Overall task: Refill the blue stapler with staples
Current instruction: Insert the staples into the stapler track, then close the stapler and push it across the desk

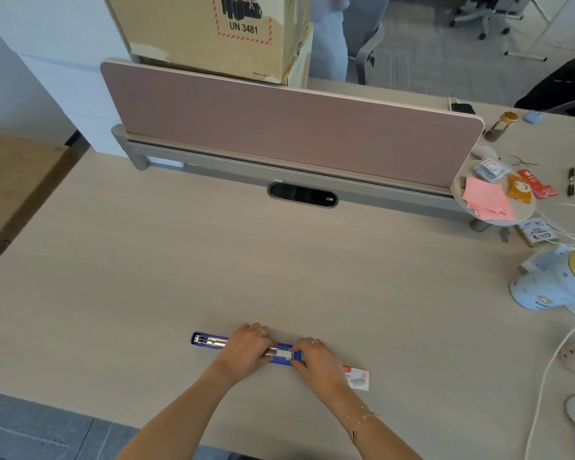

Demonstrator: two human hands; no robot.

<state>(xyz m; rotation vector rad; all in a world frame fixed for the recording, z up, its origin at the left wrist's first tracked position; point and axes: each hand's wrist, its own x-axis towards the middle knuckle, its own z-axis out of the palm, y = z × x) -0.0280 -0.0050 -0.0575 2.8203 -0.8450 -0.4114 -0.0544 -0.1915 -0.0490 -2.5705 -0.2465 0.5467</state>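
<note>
While the blue stapler (246, 348) lies opened flat near the desk (146, 277) front edge, long axis left-right, both hands sit on it. Left hand (244, 351) covers its middle; right hand (316, 360) pinches the right end beside the staples (284, 353). Exact finger closure unclear. Staple box (357, 378) partly hidden behind the right wrist.

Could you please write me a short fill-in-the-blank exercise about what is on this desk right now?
1. The opened stapler on the desk is ____ in colour.
2. The left hand and right hand both rest on the ____.
3. The square paper notes by the divider are ____.

Missing words: blue; stapler; pink
</note>
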